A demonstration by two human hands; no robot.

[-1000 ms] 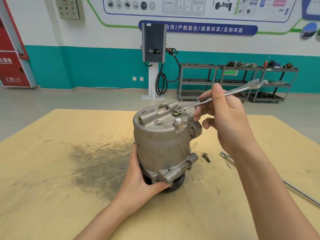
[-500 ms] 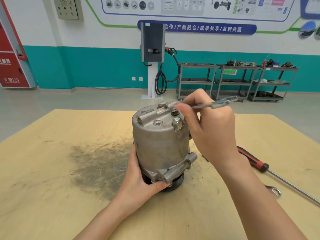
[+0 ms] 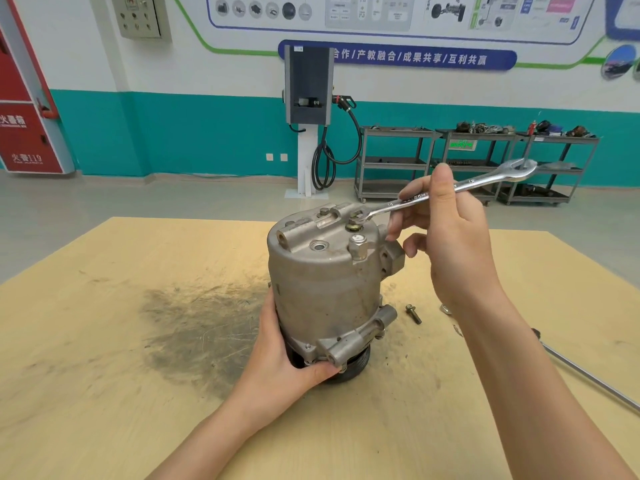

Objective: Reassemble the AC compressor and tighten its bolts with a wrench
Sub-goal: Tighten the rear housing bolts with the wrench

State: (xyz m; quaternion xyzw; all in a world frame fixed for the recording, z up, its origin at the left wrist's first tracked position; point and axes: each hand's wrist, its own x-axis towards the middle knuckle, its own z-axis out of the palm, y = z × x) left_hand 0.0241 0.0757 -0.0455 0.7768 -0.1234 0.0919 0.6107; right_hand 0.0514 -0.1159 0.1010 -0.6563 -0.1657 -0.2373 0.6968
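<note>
The grey AC compressor (image 3: 325,285) stands upright on the wooden table (image 3: 104,341), pulley end down. My left hand (image 3: 287,362) grips its lower left side near the base. My right hand (image 3: 450,233) pinches the middle of a silver open-end wrench (image 3: 450,190). The wrench's near jaw sits on a bolt (image 3: 354,223) on the compressor's top, and its far end points up and to the right. A second hex fitting (image 3: 358,244) stands just in front of that bolt.
A loose bolt (image 3: 414,314) lies on the table right of the compressor. Behind my right forearm lie part of another wrench (image 3: 445,309) and a long metal shaft (image 3: 588,379). A dark grease stain (image 3: 197,327) marks the table to the left. Shelving carts (image 3: 467,164) stand far behind.
My right hand has swung the wrench handle back out to the right, after it had been turned in close over the compressor's top half a second ago. The left hand keeps its grip.
</note>
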